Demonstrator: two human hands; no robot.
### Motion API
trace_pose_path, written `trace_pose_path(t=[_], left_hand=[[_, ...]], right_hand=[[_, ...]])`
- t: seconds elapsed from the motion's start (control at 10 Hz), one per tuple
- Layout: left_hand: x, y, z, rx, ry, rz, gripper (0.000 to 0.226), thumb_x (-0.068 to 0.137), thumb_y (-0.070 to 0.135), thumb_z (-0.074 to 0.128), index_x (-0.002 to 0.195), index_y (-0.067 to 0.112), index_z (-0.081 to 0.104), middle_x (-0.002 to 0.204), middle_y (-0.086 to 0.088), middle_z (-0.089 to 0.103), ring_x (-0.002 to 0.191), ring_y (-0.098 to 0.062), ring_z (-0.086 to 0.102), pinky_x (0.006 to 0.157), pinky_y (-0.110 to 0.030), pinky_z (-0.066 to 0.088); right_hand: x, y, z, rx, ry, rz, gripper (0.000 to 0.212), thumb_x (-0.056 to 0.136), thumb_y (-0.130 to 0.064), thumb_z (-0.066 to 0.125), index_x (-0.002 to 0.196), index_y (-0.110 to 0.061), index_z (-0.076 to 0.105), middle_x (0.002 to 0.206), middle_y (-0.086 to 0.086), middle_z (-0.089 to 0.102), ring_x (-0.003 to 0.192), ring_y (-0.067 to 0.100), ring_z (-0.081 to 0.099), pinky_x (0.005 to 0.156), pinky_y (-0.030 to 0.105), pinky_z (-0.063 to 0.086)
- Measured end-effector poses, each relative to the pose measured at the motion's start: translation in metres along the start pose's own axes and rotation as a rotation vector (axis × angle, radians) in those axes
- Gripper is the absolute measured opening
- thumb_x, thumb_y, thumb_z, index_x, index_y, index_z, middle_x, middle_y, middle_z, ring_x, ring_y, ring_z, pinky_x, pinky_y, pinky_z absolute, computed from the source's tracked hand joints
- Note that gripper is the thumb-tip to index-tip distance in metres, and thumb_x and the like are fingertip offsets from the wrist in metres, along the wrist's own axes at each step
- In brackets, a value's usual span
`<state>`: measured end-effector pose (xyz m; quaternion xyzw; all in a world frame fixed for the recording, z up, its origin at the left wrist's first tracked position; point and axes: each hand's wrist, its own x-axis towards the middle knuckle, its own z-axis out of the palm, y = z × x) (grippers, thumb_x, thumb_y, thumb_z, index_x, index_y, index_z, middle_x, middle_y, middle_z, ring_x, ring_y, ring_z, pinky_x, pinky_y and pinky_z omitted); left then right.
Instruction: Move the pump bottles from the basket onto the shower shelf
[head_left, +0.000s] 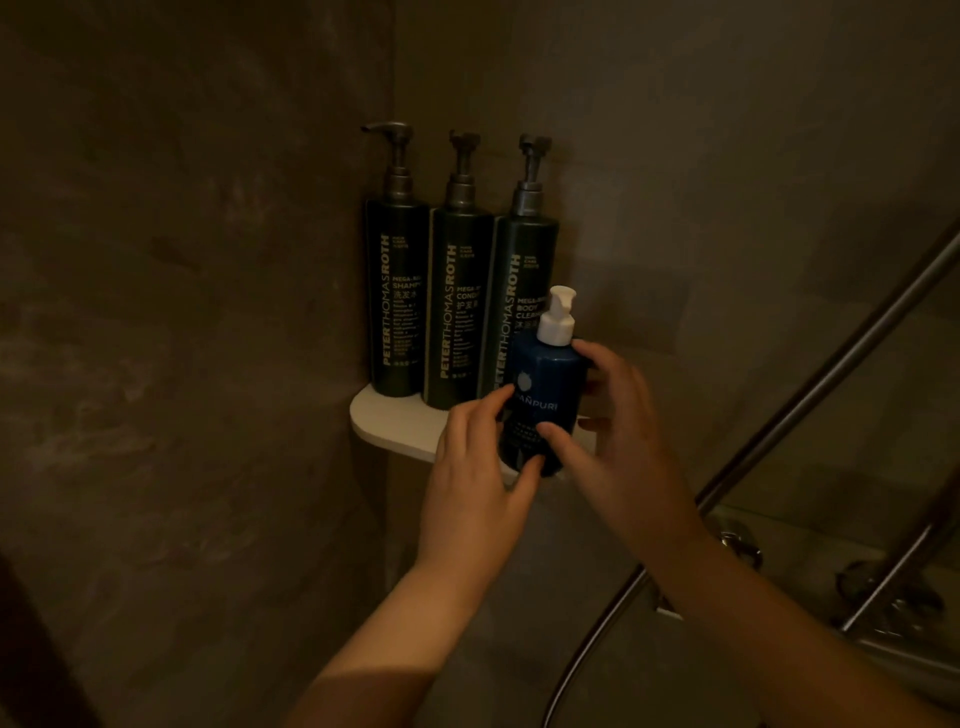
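A small blue pump bottle (545, 384) with a white pump stands upright at the front right edge of the white corner shelf (395, 423). My left hand (475, 467) touches its left side and base with fingertips. My right hand (618, 431) wraps around its right side, thumb across the label. Three tall dark green pump bottles stand in a row at the back of the shelf: left (396, 291), middle (460, 306), right (522, 291). The basket is out of view.
Dark stone walls meet in the corner behind the shelf. A metal shower hose (597, 618) and rail (841, 364) run diagonally at the right, with tap fittings (883, 587) below right.
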<state>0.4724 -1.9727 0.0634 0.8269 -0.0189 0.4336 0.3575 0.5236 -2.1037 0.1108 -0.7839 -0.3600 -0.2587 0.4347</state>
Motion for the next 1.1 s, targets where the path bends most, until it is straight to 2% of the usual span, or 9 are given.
trace_pose_path(t=[0.2, 0.3, 0.4, 0.5, 0.6, 0.7, 0.8, 1.0, 1.1], left_hand=[[0.008, 0.011, 0.019, 0.010, -0.014, -0.003, 0.068, 0.083, 0.024, 0.070, 0.138, 0.027, 0.031, 0.129, 0.004, 0.040, 0.117, -0.009, 0.048, 0.094, -0.026, 0.046], [0.013, 0.011, 0.025, 0.022, -0.019, -0.007, 0.068, 0.083, 0.024, 0.069, 0.138, 0.028, 0.030, 0.130, 0.003, 0.040, 0.117, -0.009, 0.048, 0.093, -0.023, 0.045], [0.018, 0.010, 0.030, 0.053, -0.007, 0.000, 0.067, 0.083, 0.024, 0.069, 0.138, 0.027, 0.030, 0.129, 0.002, 0.041, 0.114, -0.008, 0.049, 0.089, -0.021, 0.044], [0.023, 0.008, 0.034, 0.052, -0.004, -0.012, 0.067, 0.082, 0.024, 0.069, 0.137, 0.027, 0.031, 0.127, 0.003, 0.041, 0.112, -0.009, 0.050, 0.086, -0.020, 0.044], [0.027, 0.006, 0.038, 0.043, -0.002, -0.020, 0.065, 0.083, 0.021, 0.068, 0.136, 0.027, 0.032, 0.127, 0.003, 0.041, 0.111, -0.009, 0.050, 0.085, -0.019, 0.043], [0.031, 0.006, 0.039, 0.050, 0.011, -0.017, 0.062, 0.083, 0.019, 0.067, 0.135, 0.026, 0.033, 0.125, 0.004, 0.041, 0.109, -0.010, 0.051, 0.081, -0.018, 0.044], [0.034, 0.006, 0.041, 0.056, 0.017, -0.010, 0.060, 0.084, 0.019, 0.066, 0.134, 0.025, 0.035, 0.125, 0.003, 0.043, 0.109, -0.010, 0.052, 0.080, -0.020, 0.047], [0.032, 0.004, 0.040, 0.055, 0.001, -0.010, 0.058, 0.084, 0.021, 0.065, 0.134, 0.024, 0.035, 0.126, 0.002, 0.043, 0.110, -0.010, 0.052, 0.081, -0.021, 0.046], [0.026, 0.007, 0.034, 0.109, -0.015, -0.007, 0.054, 0.086, 0.023, 0.063, 0.134, 0.021, 0.038, 0.127, 0.000, 0.045, 0.111, -0.012, 0.051, 0.084, -0.025, 0.047]], right_hand=[[0.004, 0.014, -0.013, 0.048, -0.025, 0.057, 0.069, 0.083, -0.020, 0.068, 0.140, -0.032, 0.031, 0.137, -0.008, 0.040, 0.121, 0.001, 0.045, 0.097, 0.028, 0.046], [0.009, 0.019, -0.014, 0.063, -0.027, 0.067, 0.069, 0.083, -0.017, 0.068, 0.141, -0.029, 0.032, 0.138, -0.006, 0.040, 0.123, 0.004, 0.044, 0.101, 0.033, 0.045], [0.014, 0.025, -0.010, 0.071, -0.019, 0.075, 0.069, 0.084, -0.015, 0.067, 0.141, -0.032, 0.031, 0.139, -0.007, 0.039, 0.122, -0.004, 0.042, 0.101, 0.022, 0.043], [0.018, 0.030, -0.007, 0.083, -0.009, 0.079, 0.070, 0.084, -0.014, 0.066, 0.140, -0.036, 0.030, 0.138, -0.008, 0.038, 0.119, -0.014, 0.039, 0.091, 0.002, 0.036], [0.022, 0.035, -0.005, 0.114, -0.012, 0.084, 0.070, 0.085, -0.012, 0.064, 0.140, -0.036, 0.029, 0.139, -0.009, 0.038, 0.124, -0.002, 0.042, 0.100, 0.019, 0.040], [0.026, 0.037, -0.002, 0.126, -0.014, 0.090, 0.070, 0.086, -0.011, 0.063, 0.140, -0.037, 0.029, 0.140, -0.009, 0.037, 0.125, 0.003, 0.043, 0.103, 0.031, 0.044], [0.027, 0.039, -0.001, 0.140, -0.009, 0.097, 0.069, 0.086, -0.011, 0.063, 0.140, -0.038, 0.029, 0.138, -0.010, 0.038, 0.124, 0.004, 0.044, 0.102, 0.032, 0.044], [0.026, 0.040, -0.001, 0.155, 0.008, 0.092, 0.071, 0.086, -0.011, 0.063, 0.142, -0.037, 0.028, 0.141, -0.008, 0.036, 0.126, 0.002, 0.042, 0.101, 0.024, 0.042], [0.020, 0.034, 0.000, 0.160, 0.009, 0.119, 0.081, 0.085, -0.012, 0.065, 0.146, -0.038, 0.018, 0.147, -0.005, 0.029, 0.130, 0.002, 0.036, 0.102, 0.021, 0.038]])
